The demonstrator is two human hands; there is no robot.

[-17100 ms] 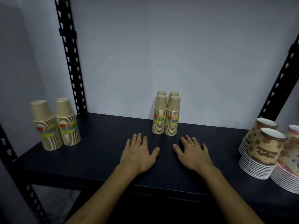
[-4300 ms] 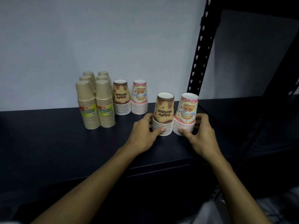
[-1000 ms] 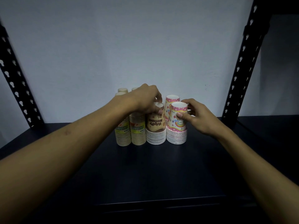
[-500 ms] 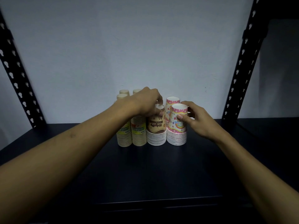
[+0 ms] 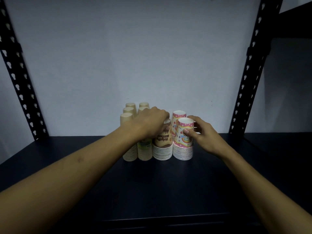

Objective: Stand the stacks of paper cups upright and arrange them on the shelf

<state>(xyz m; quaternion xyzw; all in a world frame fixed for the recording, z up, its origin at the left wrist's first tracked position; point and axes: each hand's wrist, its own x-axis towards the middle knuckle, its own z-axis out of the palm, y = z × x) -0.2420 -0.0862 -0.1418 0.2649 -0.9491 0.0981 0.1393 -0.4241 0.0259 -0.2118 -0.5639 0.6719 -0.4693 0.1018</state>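
Several upright stacks of paper cups stand together at the middle back of the dark shelf [image 5: 168, 186]. Plain tan stacks [image 5: 129, 154] fill the left side. A brown printed stack [image 5: 163, 149] stands in front, and my left hand [image 5: 152, 122] grips its top from above. To its right is a pink printed stack [image 5: 183, 149]; my right hand [image 5: 200, 134] holds its top cup between thumb and fingers. A second pink stack [image 5: 179, 115] stands just behind. Whatever stands behind the brown stack is hidden by my left hand.
Black perforated shelf posts rise at the left [image 5: 20, 81] and right [image 5: 249, 68]. A pale wall [image 5: 135, 48] closes the back. The shelf's front edge [image 5: 168, 217] runs below my forearms.
Both hands stay on the tops of the front brown and pink stacks. The stacks have hardly shifted over the last second; the view has only moved slightly.
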